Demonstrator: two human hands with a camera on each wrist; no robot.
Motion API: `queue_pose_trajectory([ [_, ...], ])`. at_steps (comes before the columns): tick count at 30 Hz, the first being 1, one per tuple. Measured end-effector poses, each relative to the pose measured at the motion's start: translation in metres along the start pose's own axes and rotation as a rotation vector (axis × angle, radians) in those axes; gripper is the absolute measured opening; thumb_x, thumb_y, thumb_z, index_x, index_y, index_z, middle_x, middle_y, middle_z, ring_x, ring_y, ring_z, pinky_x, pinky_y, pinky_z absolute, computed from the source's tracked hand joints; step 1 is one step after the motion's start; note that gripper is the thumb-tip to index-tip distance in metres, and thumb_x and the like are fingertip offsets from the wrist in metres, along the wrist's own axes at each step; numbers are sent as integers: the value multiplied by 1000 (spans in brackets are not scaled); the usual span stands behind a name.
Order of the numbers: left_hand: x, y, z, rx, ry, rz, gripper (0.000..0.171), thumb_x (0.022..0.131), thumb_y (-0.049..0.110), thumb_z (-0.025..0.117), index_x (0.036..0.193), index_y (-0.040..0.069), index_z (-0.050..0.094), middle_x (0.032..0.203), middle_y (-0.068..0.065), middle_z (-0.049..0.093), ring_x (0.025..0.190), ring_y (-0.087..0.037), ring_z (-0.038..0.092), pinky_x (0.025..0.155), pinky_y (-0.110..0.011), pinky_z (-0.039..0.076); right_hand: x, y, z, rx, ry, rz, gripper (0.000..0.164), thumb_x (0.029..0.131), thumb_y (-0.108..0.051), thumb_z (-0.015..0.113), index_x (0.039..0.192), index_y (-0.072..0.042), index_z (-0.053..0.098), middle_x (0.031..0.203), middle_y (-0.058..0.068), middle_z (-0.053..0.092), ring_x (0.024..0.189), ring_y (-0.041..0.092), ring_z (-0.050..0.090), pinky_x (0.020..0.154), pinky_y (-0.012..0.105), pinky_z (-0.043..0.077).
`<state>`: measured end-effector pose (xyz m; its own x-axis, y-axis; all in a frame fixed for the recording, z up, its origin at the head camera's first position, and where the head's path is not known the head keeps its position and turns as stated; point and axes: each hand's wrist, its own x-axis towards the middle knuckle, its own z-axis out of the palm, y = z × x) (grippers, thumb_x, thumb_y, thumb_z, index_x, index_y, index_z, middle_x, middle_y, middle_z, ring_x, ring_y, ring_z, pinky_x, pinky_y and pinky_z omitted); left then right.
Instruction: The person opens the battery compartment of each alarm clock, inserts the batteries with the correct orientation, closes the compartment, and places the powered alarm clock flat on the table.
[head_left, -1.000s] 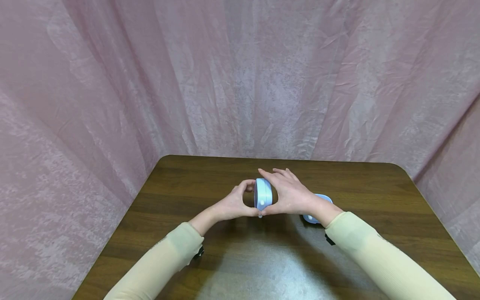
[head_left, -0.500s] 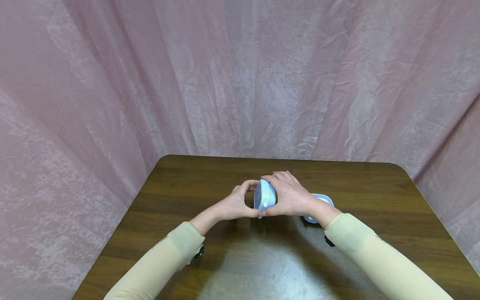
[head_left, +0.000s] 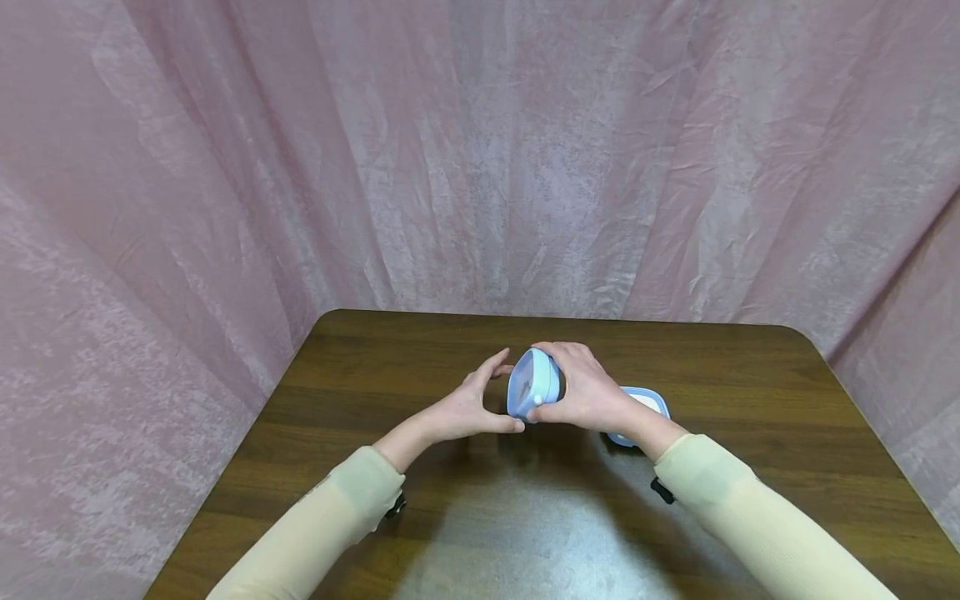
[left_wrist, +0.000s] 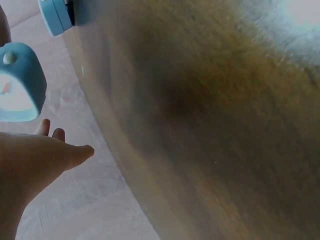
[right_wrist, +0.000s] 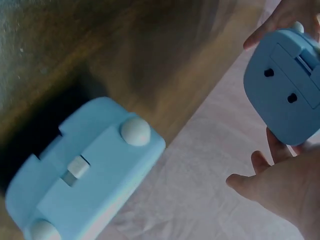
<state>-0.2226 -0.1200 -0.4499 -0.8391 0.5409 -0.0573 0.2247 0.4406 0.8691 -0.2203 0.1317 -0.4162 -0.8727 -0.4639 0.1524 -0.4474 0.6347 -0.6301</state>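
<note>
A small light-blue alarm clock (head_left: 545, 385) is held up over the table by my right hand (head_left: 592, 393), fingers at its top and thumb at its lower edge. Its pale face (left_wrist: 15, 95) is turned toward the left hand. Two dark knobs and a battery cover show on the clock's back (right_wrist: 280, 97) in the right wrist view. My left hand (head_left: 467, 407) is spread beside the face, thumb and fingers apart, with the thumb tip close under the clock's lower edge. A second light-blue clock (right_wrist: 107, 167) with white knobs rests on the table, partly hidden behind the right forearm in the head view.
The brown wooden table (head_left: 390, 358) has rounded far corners. Pink curtains (head_left: 480, 167) hang behind it and at both sides. A bright light reflection lies on the near part of the tabletop.
The held clock has turned so more of its face shows, and has shifted slightly right. The left fingers have come away from it, while the right hand has closed more around it.
</note>
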Motion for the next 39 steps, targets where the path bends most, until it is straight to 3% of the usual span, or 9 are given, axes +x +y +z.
queue_pose_trajectory([
  [8,-3,-3,2,-152,28,7,115,80,43,87,164,34,9,158,10,35,150,-16,22,117,-63,18,-4,4,3,219,40,83,103,74,-45,90,157,-21,36,151,9,40,140,31,29,107,63,34],
  [13,-2,-2,5,-225,43,3,112,84,39,85,165,27,9,157,6,36,149,-18,25,116,-63,21,-5,7,9,372,75,136,101,75,-41,91,157,-24,35,151,9,39,141,31,29,110,65,27],
  [17,1,-2,7,-298,58,-6,107,86,34,83,165,25,12,159,2,36,148,-21,28,116,-60,25,-6,6,15,487,97,144,98,75,-36,92,157,-23,37,155,7,36,144,29,27,114,62,20],
  [21,1,-2,9,-355,64,-16,102,89,31,81,165,21,14,164,-2,29,152,-24,23,118,-58,22,-6,6,19,567,106,131,95,77,-30,91,156,-21,38,154,4,38,143,27,29,116,58,20],
  [24,0,-2,8,-371,64,-20,99,89,31,81,165,21,18,164,-1,28,151,-25,22,118,-57,23,-6,7,21,600,106,119,93,78,-28,90,155,-20,39,151,4,42,140,27,33,114,56,22],
  [31,3,-2,8,-393,62,-16,86,89,30,82,159,25,32,154,0,40,141,-26,35,111,-52,36,-7,9,21,604,93,110,92,80,-30,88,156,-19,37,149,3,46,139,28,37,113,54,26],
  [39,1,-1,6,-308,90,-25,80,88,30,82,154,25,39,145,0,47,135,-28,41,106,-51,41,-9,8,20,543,44,137,101,78,-34,89,160,-18,32,156,9,35,144,29,29,115,60,20],
])
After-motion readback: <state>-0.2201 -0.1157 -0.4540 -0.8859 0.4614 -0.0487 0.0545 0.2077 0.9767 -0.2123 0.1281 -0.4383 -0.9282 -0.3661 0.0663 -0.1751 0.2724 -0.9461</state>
